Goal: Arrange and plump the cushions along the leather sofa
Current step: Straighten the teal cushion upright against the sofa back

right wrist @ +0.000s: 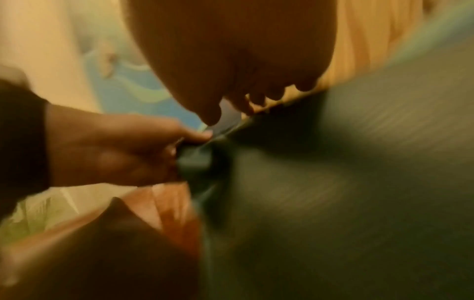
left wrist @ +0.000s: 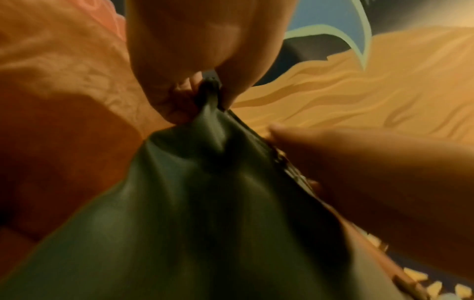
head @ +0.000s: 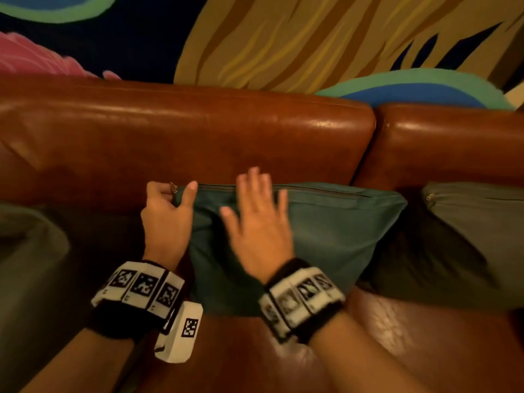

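Teal cushion stands on sofa seat, leaning on backrest. Left hand grip pinches its top corner to steady it; right hand grip spread flat, apparently patting to plump.

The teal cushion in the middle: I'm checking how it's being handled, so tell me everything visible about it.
The teal cushion is soft, smooth fabric with a zipper along its top edge. It stands on the seat, leaning against the brown leather sofa backrest. The left hand pinches its upper left corner, bunching the cloth; the right hand, fingers spread, is blurred over its front.
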### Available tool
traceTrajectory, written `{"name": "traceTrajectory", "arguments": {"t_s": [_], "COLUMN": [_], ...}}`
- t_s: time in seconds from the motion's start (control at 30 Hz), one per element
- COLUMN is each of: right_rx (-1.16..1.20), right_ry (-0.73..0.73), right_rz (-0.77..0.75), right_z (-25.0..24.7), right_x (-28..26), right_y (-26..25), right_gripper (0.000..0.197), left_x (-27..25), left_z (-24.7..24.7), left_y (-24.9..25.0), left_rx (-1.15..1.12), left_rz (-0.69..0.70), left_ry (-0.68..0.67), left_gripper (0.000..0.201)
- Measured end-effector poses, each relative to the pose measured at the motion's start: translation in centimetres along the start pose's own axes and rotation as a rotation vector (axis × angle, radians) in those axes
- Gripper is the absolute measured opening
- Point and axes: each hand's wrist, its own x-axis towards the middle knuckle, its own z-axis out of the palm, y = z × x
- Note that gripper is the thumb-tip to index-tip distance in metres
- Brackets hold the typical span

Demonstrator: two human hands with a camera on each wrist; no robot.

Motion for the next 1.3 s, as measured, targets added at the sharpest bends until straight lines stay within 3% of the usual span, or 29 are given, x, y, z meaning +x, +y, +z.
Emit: {"name": "traceTrajectory", "arguments": {"t_s": [0.03, 0.1, 0.23, 0.33, 0.4, 0.5, 0.57, 0.63, 0.73, 0.83, 0.93, 1.0, 1.03, 1.13, 1.2, 1.27, 1.3], "right_rx": [0.013, -0.078, -0.223, -0.24, -0.067, 0.415, 0.525, 0.589, 0.742, 0.909, 1.109, 0.972, 0.788, 0.363, 0.37, 0.409, 0.401], "right_ry": [-0.115, -0.208, -0.273, -0.272, -0.121, 0.243, 0.391, 0.507, 0.499, 0.442, 0.398, 0.351, 0.34, 0.294, 0.291, 0.319, 0.343], "right_rz": [-0.016, 0.002, 0.253, 0.455, 0.65, 0.895, 0.883, 0.77, 0.786, 0.907, 0.937, 0.919, 0.863, 0.625, 0.617, 0.669, 0.695], "right_z": [0.6, 1.2, -0.1, -2.9, -4.2, -5.6, -6.7, -7.5, -7.0, -6.3, -7.8, -8.6, -8.5, -7.9, -8.0, -8.3, -8.5], "right_x": [0.7, 1.7, 1.3, 0.3, 0.3, 0.9, 0.2, -1.3, -3.1, -2.9, -1.4, -0.8, -0.7, -2.1, -3.7, -4.7, -4.8], "right_y": [-1.2, -0.3, 10.1, 16.5, 18.7, 20.0, 20.3, 20.5, 20.9, 21.3, 20.9, 20.3, 19.9, 18.8, 20.2, 21.8, 22.2], "right_gripper": [0.066, 0.062, 0.057, 0.057, 0.061, 0.059, 0.046, 0.036, 0.038, 0.045, 0.029, 0.05, 0.06, 0.048, 0.053, 0.067, 0.062], "left_x": [0.1, 1.0, 2.0, 1.3, 0.7, 0.8, 1.3, 1.5, 1.3, 0.4, 0.5, 0.5, 0.2, -0.9, -0.6, -0.5, -0.6], "left_z": [0.0, -0.6, -1.5, -0.5, 0.5, 0.8, 0.3, -0.8, -2.0, -0.6, 0.1, 0.2, 0.3, 0.4, -0.8, -2.0, -2.2], "left_y": [-0.6, -2.1, -3.3, -2.5, -1.8, -1.9, -2.3, -2.8, -3.9, -3.6, -2.2, -2.0, -1.8, -1.3, -1.9, -2.7, -2.7], "left_rx": [0.021, 0.046, 0.012, -0.002, -0.068, -0.137, -0.157, -0.221, -0.134, -0.08, -0.251, -0.255, -0.19, -0.026, 0.019, 0.05, 0.058], "left_rz": [0.017, 0.002, -0.099, -0.074, -0.118, -0.235, -0.162, -0.033, 0.103, 0.052, -0.195, -0.331, -0.342, -0.134, -0.022, -0.017, -0.02], "left_ry": [0.013, 0.031, 0.003, 0.005, 0.004, -0.013, 0.02, 0.084, 0.065, 0.055, 0.121, 0.109, 0.085, 0.046, 0.047, 0.05, 0.056], "left_gripper": [0.036, 0.03, 0.037, 0.035, 0.041, 0.049, 0.038, 0.023, 0.025, 0.029, 0.055, 0.077, 0.075, 0.045, 0.033, 0.03, 0.03]}}
